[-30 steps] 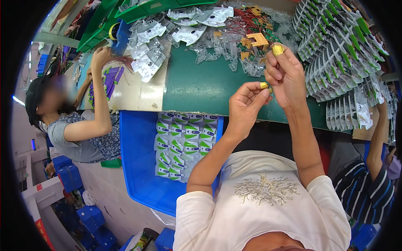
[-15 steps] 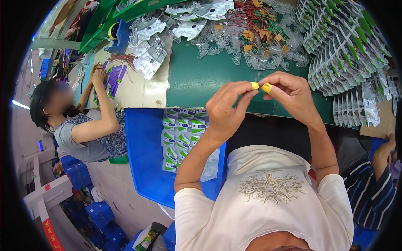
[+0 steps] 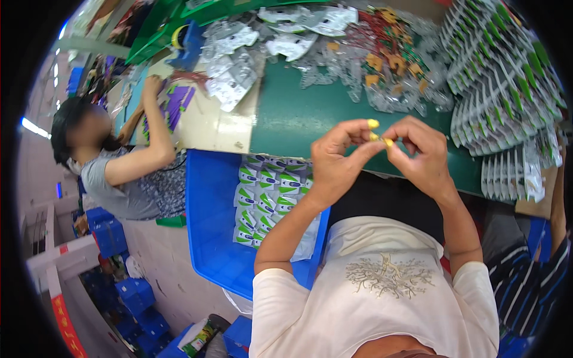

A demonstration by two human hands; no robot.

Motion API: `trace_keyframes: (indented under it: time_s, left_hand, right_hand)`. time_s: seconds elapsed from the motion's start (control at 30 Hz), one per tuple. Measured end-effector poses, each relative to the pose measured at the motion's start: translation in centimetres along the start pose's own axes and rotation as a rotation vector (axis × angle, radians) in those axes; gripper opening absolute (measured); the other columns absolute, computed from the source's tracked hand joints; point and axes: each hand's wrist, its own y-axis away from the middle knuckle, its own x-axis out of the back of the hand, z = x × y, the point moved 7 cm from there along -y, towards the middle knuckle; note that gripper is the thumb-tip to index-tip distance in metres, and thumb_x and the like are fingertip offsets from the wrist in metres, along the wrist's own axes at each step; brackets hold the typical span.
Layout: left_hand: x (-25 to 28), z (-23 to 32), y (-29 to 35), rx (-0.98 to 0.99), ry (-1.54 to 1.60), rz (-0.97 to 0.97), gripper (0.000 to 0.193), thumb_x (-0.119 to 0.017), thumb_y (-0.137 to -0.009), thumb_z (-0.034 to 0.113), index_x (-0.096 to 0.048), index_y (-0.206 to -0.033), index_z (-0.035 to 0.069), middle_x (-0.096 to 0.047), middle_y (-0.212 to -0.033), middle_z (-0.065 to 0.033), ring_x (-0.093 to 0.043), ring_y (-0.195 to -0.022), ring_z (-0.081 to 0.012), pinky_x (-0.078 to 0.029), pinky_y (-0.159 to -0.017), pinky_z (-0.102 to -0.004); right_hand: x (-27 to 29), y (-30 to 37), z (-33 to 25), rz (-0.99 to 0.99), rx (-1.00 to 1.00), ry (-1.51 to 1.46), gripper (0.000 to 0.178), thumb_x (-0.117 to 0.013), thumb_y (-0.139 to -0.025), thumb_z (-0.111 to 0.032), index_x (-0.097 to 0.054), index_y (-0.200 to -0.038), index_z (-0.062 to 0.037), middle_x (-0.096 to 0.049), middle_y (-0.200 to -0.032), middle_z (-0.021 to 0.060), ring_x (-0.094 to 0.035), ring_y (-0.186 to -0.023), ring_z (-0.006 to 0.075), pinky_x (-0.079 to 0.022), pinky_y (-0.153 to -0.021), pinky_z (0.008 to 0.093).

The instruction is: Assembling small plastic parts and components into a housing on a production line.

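Note:
My left hand [image 3: 337, 158] and my right hand [image 3: 421, 158] are raised over the front edge of the green work mat [image 3: 298, 107], their fingertips almost meeting. Yellow coverings [image 3: 373, 124] show on fingertips of the left hand, and another yellow patch [image 3: 388, 143] shows at the right thumb tip. Thumb and fingers of each hand are drawn together in a pinch. Anything between them is too small and blurred to name. Beyond the hands lies a pile of clear plastic parts [image 3: 385, 101] mixed with small orange-and-green boards and red wires [image 3: 394, 36].
Stacked grey-and-green curved shells [image 3: 501, 77] rise at right. White shells [image 3: 233, 80] lie at back left. Below the table edge, a blue bin [image 3: 209, 238] holds rows of white-and-green pieces [image 3: 265, 203]. A co-worker [image 3: 125, 161] sits left beside purple parts [image 3: 179, 104]; another person's striped sleeve [image 3: 531, 286] is at right.
The view has shifted, so the table appears further right. My fingertips are lower against the mat, and the left index finger has lifted away from the right hand's fingertips.

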Motion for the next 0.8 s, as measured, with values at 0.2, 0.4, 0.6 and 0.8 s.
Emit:
trace_keyframes:
  time_s: [0.2,0.4,0.6,0.8]
  left_hand:
    - [0.5,-2.5,0.9,0.284,0.137,-0.147,0.028,-0.076,-0.087,0.007,-0.068,-0.112,-0.002,-0.068,-0.091,-0.0026,-0.061,-0.079,-0.005,-0.05,-0.069,-0.0212]
    - [1.6,-5.9,2.2,0.748,0.767,-0.255,0.038,-0.071,-0.092,0.011,-0.059,-0.127,0.004,-0.067,-0.102,-0.0048,-0.064,-0.082,-0.0099,-0.053,-0.074,-0.0226]
    - [15.8,2.5,-4.2,-0.412,-1.157,0.147,0.046,-0.067,-0.076,0.002,-0.061,-0.121,0.006,-0.063,-0.116,-0.014,-0.056,-0.113,-0.0338,-0.043,-0.099,-0.0451]
    - [23.2,0.5,-6.5,-0.462,-1.532,0.259,0.031,-0.066,-0.075,0.001,-0.068,-0.105,0.008,-0.062,-0.118,-0.0105,-0.049,-0.125,-0.0318,-0.032,-0.108,-0.0472]
  right_hand:
    - [-1.3,0.6,1.5,-0.187,-0.035,-0.134,0.013,-0.069,-0.081,0.004,-0.073,-0.093,-0.0003,-0.07,-0.086,0.0069,-0.063,-0.073,0.0122,-0.047,-0.06,0.0238]
    - [-4.1,0.0,2.5,-0.272,-0.001,-0.306,0.013,-0.069,-0.082,0.004,-0.071,-0.094,0.0005,-0.067,-0.086,0.0051,-0.062,-0.073,0.0104,-0.047,-0.062,0.0232]
    - [-0.3,0.2,4.3,-0.063,-0.249,-0.453,0.008,-0.059,-0.086,0.006,-0.061,-0.092,0.0011,-0.057,-0.091,0.0005,-0.054,-0.081,0.0062,-0.043,-0.071,0.0204]
    - [-2.5,1.9,4.4,-0.108,-0.319,-0.394,0.009,-0.063,-0.084,0.005,-0.063,-0.092,0.0002,-0.055,-0.087,-0.0025,-0.047,-0.068,0.0008,-0.037,-0.06,0.0163]
